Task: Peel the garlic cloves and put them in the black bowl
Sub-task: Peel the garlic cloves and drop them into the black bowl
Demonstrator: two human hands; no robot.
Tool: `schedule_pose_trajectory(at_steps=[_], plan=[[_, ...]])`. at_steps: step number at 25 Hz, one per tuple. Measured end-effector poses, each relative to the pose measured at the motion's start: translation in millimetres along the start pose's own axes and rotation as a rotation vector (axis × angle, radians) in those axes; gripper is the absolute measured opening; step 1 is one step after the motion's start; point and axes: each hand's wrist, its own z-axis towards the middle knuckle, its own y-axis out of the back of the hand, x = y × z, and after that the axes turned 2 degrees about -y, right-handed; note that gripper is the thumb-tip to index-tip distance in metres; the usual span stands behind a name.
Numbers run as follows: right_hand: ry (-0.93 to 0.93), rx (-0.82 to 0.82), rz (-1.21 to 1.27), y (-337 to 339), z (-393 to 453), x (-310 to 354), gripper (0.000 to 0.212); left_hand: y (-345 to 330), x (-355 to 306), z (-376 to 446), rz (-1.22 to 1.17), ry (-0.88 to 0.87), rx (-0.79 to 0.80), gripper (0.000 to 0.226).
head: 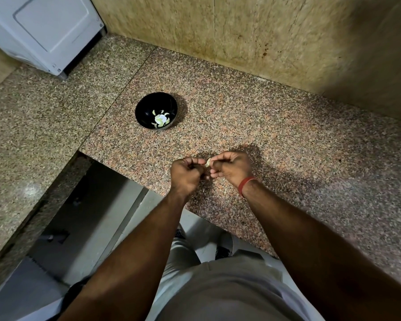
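A pale garlic clove [208, 162] sits between my two hands, just above the speckled granite counter [287, 147] near its front edge. My left hand [187, 174] has its fingers curled and pinches the clove from the left. My right hand [232, 169], with a red band at the wrist, pinches it from the right. The black bowl [146, 107] stands on the counter beyond and to the left of my hands, with several pale peeled cloves [160, 119] lying at its bottom.
A white appliance [44, 31] stands at the back left of the counter. A beige stone wall [264, 35] rises behind. The counter is L-shaped, with a step-in edge [102, 156] to the left of my hands and the floor below.
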Motion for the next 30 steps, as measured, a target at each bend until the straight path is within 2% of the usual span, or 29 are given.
schedule_pose_trajectory(at_steps=[5, 9, 22, 30], plan=[[-0.035, 0.024, 0.022, 0.7, 1.8, -1.4, 0.015, 0.6, 5.7, -0.8, 0.019, -0.027, -0.020, 0.021], [-0.082, 0.027, 0.086, 2.8, 1.4, 0.8, 0.012, 0.4, 3.8, 0.0, 0.041, -0.021, 0.004, 0.022], [-0.147, 0.014, 0.073, 3.3, 8.0, 12.5, 0.009, 2.1, -7.8, -1.8, 0.121, -0.092, 0.074, 0.024], [-0.212, 0.059, 0.103, 4.4, 11.5, 13.0, 0.013, 7.2, -5.0, 2.3, 0.118, -0.079, 0.112, 0.024]])
